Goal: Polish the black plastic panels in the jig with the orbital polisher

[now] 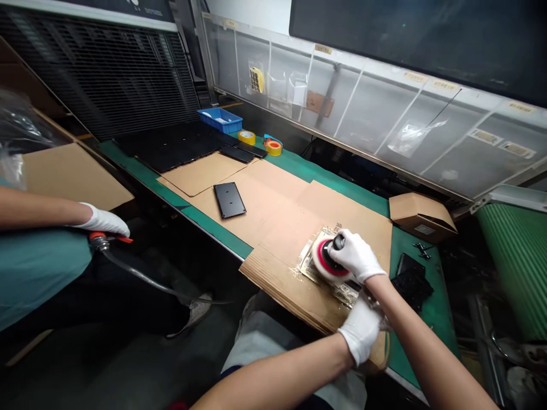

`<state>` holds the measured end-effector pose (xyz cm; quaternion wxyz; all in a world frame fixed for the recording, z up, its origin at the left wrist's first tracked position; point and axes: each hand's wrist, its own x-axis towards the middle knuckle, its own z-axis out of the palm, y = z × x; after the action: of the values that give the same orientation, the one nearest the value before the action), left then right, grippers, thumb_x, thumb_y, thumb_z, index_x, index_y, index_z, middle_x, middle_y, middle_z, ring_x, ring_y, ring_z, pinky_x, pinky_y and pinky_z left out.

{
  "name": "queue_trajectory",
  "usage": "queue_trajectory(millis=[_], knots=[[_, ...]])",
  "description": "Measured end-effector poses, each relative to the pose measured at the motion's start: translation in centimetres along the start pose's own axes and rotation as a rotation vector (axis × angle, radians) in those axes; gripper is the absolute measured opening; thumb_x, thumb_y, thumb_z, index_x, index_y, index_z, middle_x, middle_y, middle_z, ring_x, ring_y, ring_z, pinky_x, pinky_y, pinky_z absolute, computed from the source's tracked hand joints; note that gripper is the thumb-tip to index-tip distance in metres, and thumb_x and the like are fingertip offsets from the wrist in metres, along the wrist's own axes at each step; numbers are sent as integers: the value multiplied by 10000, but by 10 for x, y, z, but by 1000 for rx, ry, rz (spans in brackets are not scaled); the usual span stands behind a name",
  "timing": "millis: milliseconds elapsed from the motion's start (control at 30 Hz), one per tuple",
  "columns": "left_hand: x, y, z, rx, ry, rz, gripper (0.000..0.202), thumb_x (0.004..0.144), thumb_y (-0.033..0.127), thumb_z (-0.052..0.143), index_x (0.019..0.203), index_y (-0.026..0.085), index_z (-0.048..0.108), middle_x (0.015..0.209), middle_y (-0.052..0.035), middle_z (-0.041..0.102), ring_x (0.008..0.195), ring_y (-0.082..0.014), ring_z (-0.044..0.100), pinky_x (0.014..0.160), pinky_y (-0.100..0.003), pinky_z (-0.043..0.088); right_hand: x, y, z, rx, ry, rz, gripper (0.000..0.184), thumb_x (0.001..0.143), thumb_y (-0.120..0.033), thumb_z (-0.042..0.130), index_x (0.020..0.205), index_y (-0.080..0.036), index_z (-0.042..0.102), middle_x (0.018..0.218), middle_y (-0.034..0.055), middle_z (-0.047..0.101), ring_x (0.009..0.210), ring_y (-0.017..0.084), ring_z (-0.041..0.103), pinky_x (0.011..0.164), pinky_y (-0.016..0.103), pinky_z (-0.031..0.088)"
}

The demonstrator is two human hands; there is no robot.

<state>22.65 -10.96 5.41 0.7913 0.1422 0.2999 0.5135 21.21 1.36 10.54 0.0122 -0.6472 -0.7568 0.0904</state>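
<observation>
Head view: the gloved right hand [356, 256] clenches a small polisher [329, 261] with a white pad, pressed onto a shiny, smeared plate [337, 291] on cardboard [273, 228] atop a green bench [427, 324]; the gloved left hand [361, 330] curls near the plate's edge, grip unclear. One black panel [229, 200] lies farther along the cardboard, with more black panels [171, 145] beyond it. A blue tray [220, 119] holds small pale bits, a cardboard box [421, 216] hides its contents, and a co-worker's gloved hand [105, 222] rests near a red-handled hose [106, 244].
</observation>
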Motion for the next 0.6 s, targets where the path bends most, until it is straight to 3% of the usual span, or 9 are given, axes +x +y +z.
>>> queue_trajectory(millis=[100, 167, 300, 467, 600], knots=[[-5, 9, -9, 9, 17, 42, 432, 729, 409, 749, 1084, 201, 617, 1084, -99, 677, 930, -226, 639, 737, -307, 510, 10, -5, -2, -25, 15, 84, 408, 853, -491, 579, 1179, -252, 639, 1054, 113, 632, 834, 252, 654, 682, 305, 442], [-10, 18, -16, -17, -27, 12, 489, 708, 410, 775, 1112, 191, 606, 1048, -101, 679, 884, -219, 646, 718, -307, 505, 10, -13, -1, -26, 18, 58, 392, 864, -490, 560, 1172, -260, 636, 1050, 111, 620, 818, 251, 652, 682, 311, 443], [-19, 29, -25, -127, -42, -47, 556, 742, 449, 760, 1202, 185, 591, 1110, -128, 677, 948, -242, 657, 773, -341, 521, 2, -29, 3, -17, -1, -61, 368, 874, -485, 557, 1169, -275, 624, 1031, 96, 598, 805, 242, 646, 708, 318, 461], [-19, 36, -29, -164, 4, 32, 602, 739, 380, 785, 1271, 197, 569, 1218, -129, 662, 1046, -254, 652, 803, -329, 521, 8, -38, 2, -69, 28, 51, 368, 925, -429, 488, 1223, -247, 603, 1081, 125, 584, 830, 250, 653, 727, 335, 469], [-18, 39, -31, -178, -14, 40, 625, 721, 345, 782, 1280, 181, 553, 1249, -148, 648, 1026, -260, 657, 782, -341, 517, 9, -31, 2, -34, 5, -4, 410, 897, -465, 548, 1257, -276, 598, 1071, 108, 594, 856, 250, 651, 750, 330, 467]])
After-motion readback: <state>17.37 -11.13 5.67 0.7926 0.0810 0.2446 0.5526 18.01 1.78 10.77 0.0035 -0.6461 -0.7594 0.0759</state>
